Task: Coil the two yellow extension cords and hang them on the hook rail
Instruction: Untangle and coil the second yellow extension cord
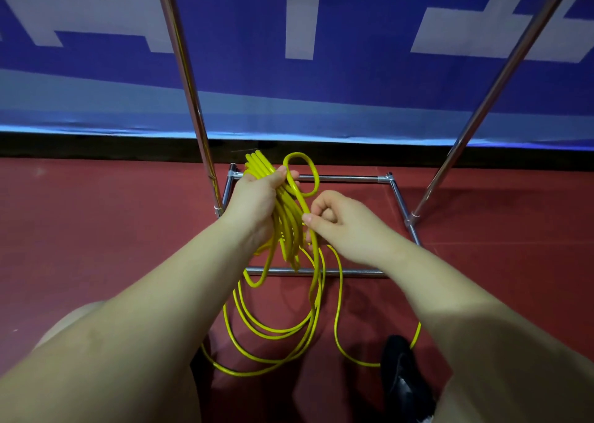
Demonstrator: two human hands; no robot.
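Head view: the left hand [257,197] grips a bundle of cord [286,220] loops, fingers curled round them, loop tops sticking out above the fingertips. The right hand [340,223] pinches one strand just below a small loop beside the left fingertips. Beneath both hands, loose cord hangs to the red floor [96,229], inside the rack [340,178] base. A black shoe [401,377] lies below the right wrist.

Red floor [96,229], loose loops of yellow extension cord [273,336] trailing across it, chrome rack base [321,273] standing on it, black shoe [405,381] at right.
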